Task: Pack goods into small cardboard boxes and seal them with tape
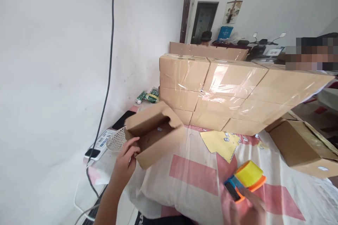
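Observation:
My left hand (129, 156) grips the near left edge of a small open cardboard box (161, 147), thumb and fingers pinching its wall. The box is tilted, its opening facing up toward me, and a small pale spot shows inside. My right hand (248, 209), somewhat blurred, is at the lower right with its thumb and finger apart. Its fingertip overlaps the near side of an orange and blue tape dispenser (239, 188) with a yellow roll (249, 174); whether it touches is hard to tell. The dispenser lies on the pink and white cloth (194, 172).
A wall of stacked, taped cartons (224, 91) stands behind. Yellow paper scraps (221, 142) lie before it. An open carton (303, 142) is at the right. A white mesh basket (117, 140), a phone (92, 153) and green packets (152, 95) sit at left. A person (314, 52) is beyond.

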Demonstrator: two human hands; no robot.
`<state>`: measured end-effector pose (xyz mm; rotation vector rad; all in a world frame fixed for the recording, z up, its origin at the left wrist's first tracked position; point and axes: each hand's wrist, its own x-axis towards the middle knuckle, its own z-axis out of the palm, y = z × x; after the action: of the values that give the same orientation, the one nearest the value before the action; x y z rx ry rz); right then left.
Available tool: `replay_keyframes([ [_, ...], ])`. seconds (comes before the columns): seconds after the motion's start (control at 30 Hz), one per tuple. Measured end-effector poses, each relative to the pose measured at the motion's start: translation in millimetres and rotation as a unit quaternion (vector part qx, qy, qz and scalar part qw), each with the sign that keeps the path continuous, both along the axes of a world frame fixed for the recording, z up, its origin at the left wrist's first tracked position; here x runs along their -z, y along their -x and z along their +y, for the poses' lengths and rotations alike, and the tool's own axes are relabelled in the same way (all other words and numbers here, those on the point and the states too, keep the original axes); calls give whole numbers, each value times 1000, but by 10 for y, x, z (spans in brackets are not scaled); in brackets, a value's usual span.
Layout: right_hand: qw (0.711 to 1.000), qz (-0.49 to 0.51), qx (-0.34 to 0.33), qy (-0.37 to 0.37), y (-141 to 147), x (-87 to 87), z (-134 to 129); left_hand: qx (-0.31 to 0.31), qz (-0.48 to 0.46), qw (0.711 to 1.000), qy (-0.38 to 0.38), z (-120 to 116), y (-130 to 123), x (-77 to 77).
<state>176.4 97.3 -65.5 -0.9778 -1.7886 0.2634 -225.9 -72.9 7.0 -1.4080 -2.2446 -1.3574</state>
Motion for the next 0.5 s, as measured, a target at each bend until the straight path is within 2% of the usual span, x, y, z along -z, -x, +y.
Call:
replay_keyframes([
  [0.07, 985, -17, -154, 76, 399, -112, 60, 72, -39, 995, 53, -77, -22, -5],
  [0.1, 965, -33, -233, 120, 581, -153, 90, 101, -60, 990, 77, -91, -33, -16],
  [0.2, 903, -45, -366, 220, 947, -173, 160, 155, -109, 975, 118, -80, -48, -42],
  [0.3, 876, -19, -397, 273, 1034, -61, 155, 168, -137, 969, 117, -69, -25, -27],
  [0.4, 877, 33, -372, 301, 984, 96, 100, 175, -169, 963, 120, -97, -2, -35],
  [0.5, 873, 63, -352, 332, 929, 241, 82, 161, -189, 958, 143, -124, -32, -158],
])
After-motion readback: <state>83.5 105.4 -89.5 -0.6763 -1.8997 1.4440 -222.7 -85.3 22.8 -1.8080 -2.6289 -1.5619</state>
